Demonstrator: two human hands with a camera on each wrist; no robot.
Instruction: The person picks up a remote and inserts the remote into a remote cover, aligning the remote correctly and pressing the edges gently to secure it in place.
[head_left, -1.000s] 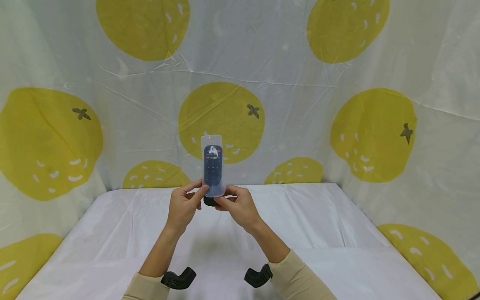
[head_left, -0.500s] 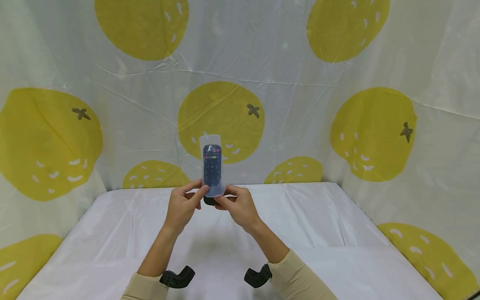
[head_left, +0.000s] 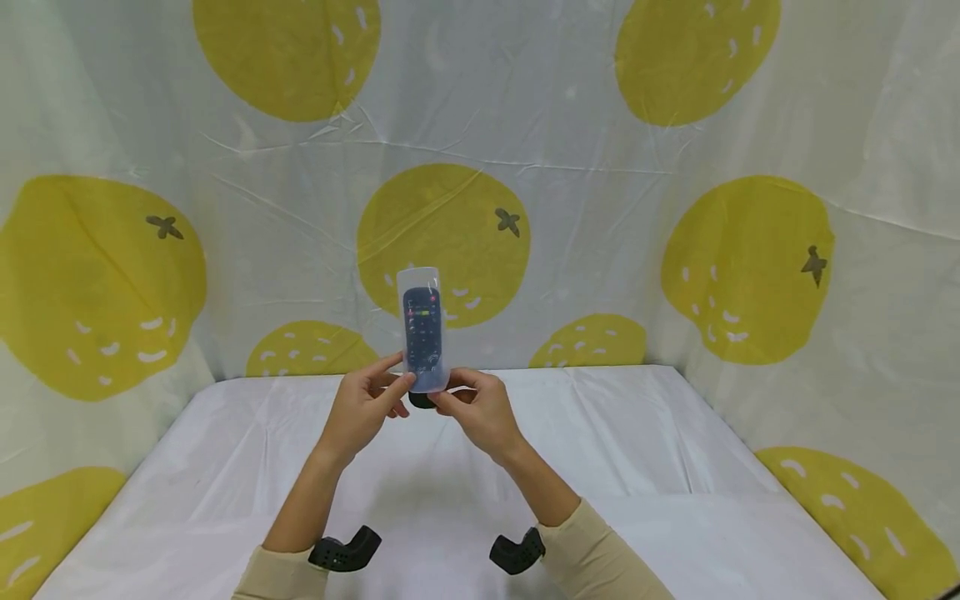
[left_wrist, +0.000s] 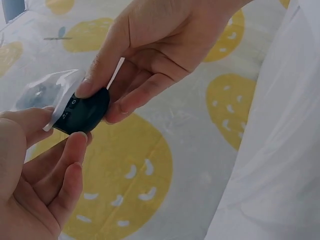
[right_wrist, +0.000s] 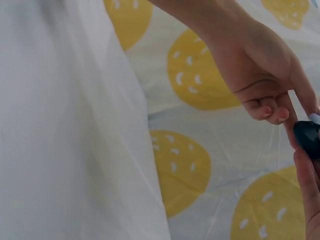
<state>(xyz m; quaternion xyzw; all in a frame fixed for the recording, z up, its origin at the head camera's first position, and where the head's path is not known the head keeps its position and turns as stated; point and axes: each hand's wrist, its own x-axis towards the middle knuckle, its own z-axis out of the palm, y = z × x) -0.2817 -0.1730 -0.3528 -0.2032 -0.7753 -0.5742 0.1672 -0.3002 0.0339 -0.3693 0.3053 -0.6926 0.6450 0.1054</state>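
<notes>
A dark remote control (head_left: 423, 329) with small coloured buttons stands upright inside a translucent plastic sleeve (head_left: 417, 277), held up above the table. Its rounded black end (left_wrist: 90, 112) sticks out of the sleeve's lower opening. My left hand (head_left: 362, 408) pinches the sleeve by its lower left edge, with thumb in front and index finger along the side. On the other side, my right hand (head_left: 482, 414) pinches the remote's protruding end, its thumb on the button face. In the right wrist view only a small part of the remote (right_wrist: 307, 139) shows at the right edge.
A white-covered table (head_left: 600, 450) lies below the hands. Behind and at both sides hangs a pale curtain (head_left: 585, 208) printed with yellow fruit. Black wrist devices (head_left: 347, 550) are worn at both cuffs.
The sleeve and remote have tilted slightly, their top shifting left. A little less of the black end shows below the sleeve. My left wrist has moved a little left; the right hand has hardly moved.
</notes>
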